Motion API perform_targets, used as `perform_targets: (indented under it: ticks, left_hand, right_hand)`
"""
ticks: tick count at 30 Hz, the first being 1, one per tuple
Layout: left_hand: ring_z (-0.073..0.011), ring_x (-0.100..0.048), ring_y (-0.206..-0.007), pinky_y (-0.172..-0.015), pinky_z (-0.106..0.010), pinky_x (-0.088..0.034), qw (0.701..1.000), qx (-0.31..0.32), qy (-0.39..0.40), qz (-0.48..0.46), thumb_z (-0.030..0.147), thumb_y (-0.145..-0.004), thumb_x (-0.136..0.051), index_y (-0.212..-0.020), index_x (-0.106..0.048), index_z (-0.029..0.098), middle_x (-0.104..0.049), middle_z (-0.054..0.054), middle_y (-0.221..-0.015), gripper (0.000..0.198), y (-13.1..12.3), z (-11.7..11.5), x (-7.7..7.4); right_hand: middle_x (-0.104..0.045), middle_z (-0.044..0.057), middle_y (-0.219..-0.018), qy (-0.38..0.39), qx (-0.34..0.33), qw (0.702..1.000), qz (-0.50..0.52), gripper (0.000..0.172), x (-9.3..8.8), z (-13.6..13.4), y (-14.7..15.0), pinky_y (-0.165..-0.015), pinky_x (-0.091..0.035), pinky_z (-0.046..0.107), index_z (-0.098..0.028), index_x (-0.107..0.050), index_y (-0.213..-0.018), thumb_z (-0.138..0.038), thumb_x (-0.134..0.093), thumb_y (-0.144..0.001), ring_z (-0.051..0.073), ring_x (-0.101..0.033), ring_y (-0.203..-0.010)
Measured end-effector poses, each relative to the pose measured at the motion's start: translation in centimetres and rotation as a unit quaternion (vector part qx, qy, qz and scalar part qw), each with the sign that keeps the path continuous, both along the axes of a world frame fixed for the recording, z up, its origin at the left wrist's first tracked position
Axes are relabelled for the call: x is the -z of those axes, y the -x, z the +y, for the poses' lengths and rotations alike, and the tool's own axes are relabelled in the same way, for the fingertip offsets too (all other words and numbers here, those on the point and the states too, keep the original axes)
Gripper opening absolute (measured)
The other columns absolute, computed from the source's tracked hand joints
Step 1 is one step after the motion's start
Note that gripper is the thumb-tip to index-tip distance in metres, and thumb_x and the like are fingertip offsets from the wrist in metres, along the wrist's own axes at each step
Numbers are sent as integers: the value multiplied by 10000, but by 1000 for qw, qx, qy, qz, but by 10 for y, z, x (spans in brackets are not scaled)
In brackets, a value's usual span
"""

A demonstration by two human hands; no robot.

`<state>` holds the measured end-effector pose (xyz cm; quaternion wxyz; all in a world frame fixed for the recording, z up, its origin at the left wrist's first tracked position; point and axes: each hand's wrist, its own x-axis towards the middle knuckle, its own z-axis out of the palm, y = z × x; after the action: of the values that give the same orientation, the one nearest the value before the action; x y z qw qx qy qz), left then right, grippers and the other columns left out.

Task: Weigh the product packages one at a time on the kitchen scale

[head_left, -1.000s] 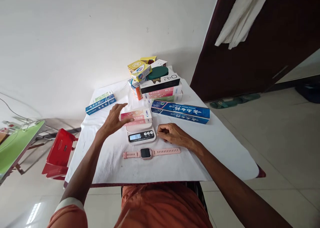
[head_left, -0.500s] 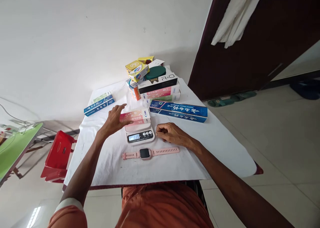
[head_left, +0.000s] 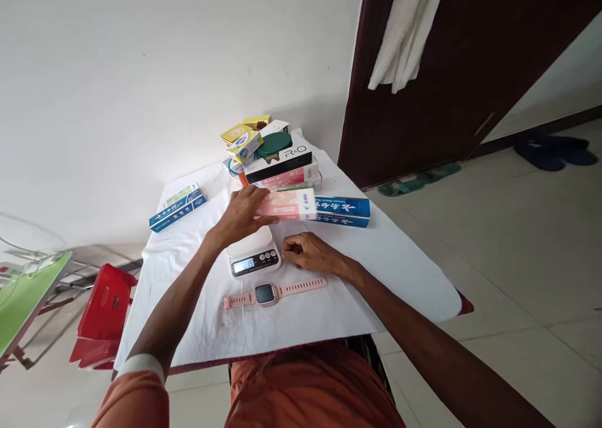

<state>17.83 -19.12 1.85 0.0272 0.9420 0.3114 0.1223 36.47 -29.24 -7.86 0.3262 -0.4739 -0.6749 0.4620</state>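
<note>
A pink toothpaste box (head_left: pixel 288 205) is gripped at its left end by my left hand (head_left: pixel 242 214), raised behind and right of the kitchen scale (head_left: pixel 254 260). The scale's pan shows bare, and its lit display seems to read 219. My right hand (head_left: pixel 310 252) rests on the cloth just right of the scale, fingers curled; whether anything is inside them is hidden. In front of the scale lies a pink-strapped smartwatch (head_left: pixel 266 294). Blue toothpaste boxes (head_left: pixel 345 211) lie behind the right hand, partly covered by the pink box.
At the table's back stands a pile of boxes, with a black R&O box (head_left: pixel 282 165), yellow boxes (head_left: pixel 244 145) and a green round lid (head_left: pixel 275 143). Another blue box (head_left: pixel 179 211) lies at left. A red chair (head_left: pixel 103 309) stands beside the white-clothed table (head_left: pixel 404 284).
My left hand has closed on the pink toothpaste box and lifted it off the scale, toward the right. My right hand stays beside the scale. The view has shifted a little.
</note>
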Motion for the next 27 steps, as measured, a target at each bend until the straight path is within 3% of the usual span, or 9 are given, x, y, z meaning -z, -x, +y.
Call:
perform_targets:
  ticks: [3,6,9,12,16,19,23,27]
  left_hand:
    - [-312,-563,-1185,-1016,-459,-436,999,26,-19,30,494,-918,-697,-1323,-573,191,-620,-134,-1274,521,-47,8,9]
    - [-327,-532,-1211,-1014,-460,-430,998,23,-34,55,461,-919,-703,-1316,-595,155,-589,-164,-1316,513,-78,17,19]
    - [-332,-520,-1211,-998,-467,-429,997,13,-52,56,428,-949,-665,-1302,-621,161,-567,-171,-1332,445,-86,22,25]
    - [-332,-523,-1197,-982,-478,-438,998,11,-60,32,438,-943,-672,-1316,-621,196,-563,-162,-1332,447,-76,20,26]
    - [-305,-546,-1203,-992,-462,-462,998,28,-39,-43,522,-936,-666,-1387,-565,213,-575,-149,-1323,556,-36,17,27]
    - [-298,-548,-1239,-1011,-458,-475,995,-26,-34,-92,537,-938,-659,-1391,-553,209,-581,-151,-1323,570,18,28,34]
    - [-289,-561,-1233,-1063,-461,-466,978,-182,-29,-98,430,-921,-691,-1378,-558,192,-576,-154,-1323,532,106,61,41]
    - [-329,-481,-1363,-1126,-480,-409,922,-386,7,6,375,-907,-651,-1454,-488,174,-489,-194,-1481,606,177,96,42]
  right_hand:
    - [-581,-34,-569,15,0,1000,8,105,1,0,-1,-552,-372,253,-195,-574,-682,-223,-564,-783,123,-507,-541]
    - [-584,-31,-564,10,5,1000,8,104,2,0,0,-550,-366,251,-195,-566,-674,-206,-557,-777,123,-512,-541]
    - [-587,-26,-566,-11,9,1000,-4,109,3,1,0,-562,-362,253,-192,-570,-655,-187,-558,-764,124,-516,-554]
    - [-592,-25,-583,-23,8,1000,-9,111,4,1,0,-578,-366,257,-191,-567,-653,-191,-559,-764,125,-515,-567]
    - [-572,-32,-576,-15,6,1000,-14,126,4,0,0,-586,-364,262,-196,-552,-662,-232,-561,-782,124,-505,-567]
    - [-543,-38,-562,-5,-3,1000,-21,165,4,-1,0,-570,-351,264,-198,-552,-667,-286,-564,-807,117,-474,-546]
    - [-551,-32,-565,27,-14,999,-25,217,2,-1,1,-545,-349,261,-197,-569,-695,-364,-567,-832,117,-461,-533]
    - [-559,-26,-581,60,-12,998,-18,253,3,-1,2,-517,-357,253,-198,-582,-726,-424,-579,-842,118,-457,-530]
